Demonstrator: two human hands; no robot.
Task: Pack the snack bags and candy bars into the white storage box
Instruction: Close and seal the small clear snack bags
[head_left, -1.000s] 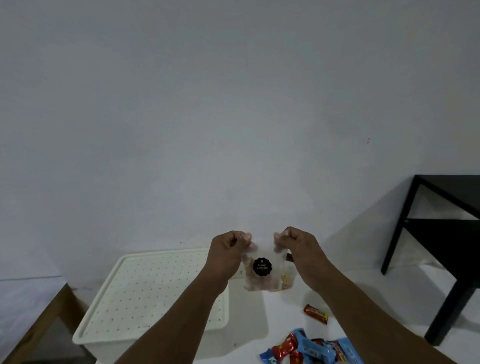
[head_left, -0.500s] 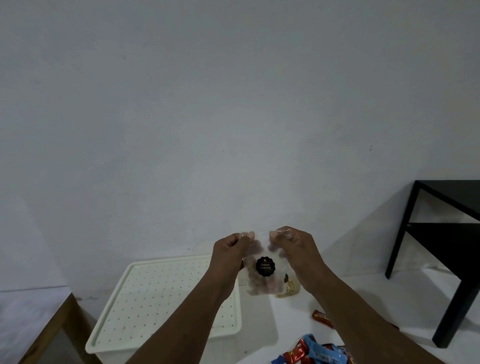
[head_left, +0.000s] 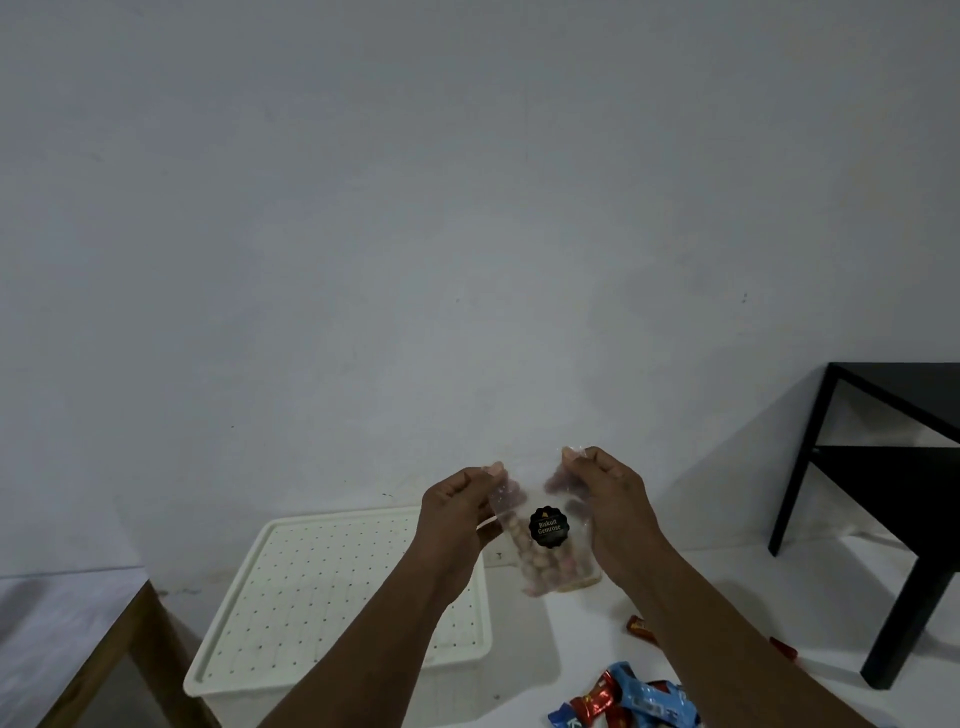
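Observation:
I hold a clear snack bag of small biscuits with a round black label up in the air in front of the wall. My left hand pinches its top left corner and my right hand pinches its top right corner. The white storage box stands on the floor at lower left with its dotted lid on. Blue and red candy bars lie in a pile at the bottom right. A single red bar lies apart, partly behind my right forearm.
A black side table stands at the right. A wooden table leg and white top show at lower left. A plain white wall fills the upper view. Another small red wrapper lies beside my right arm.
The bag's top has been pulled wider apart between my hands, and the hands have risen a little. The view has shifted so the box sits further right.

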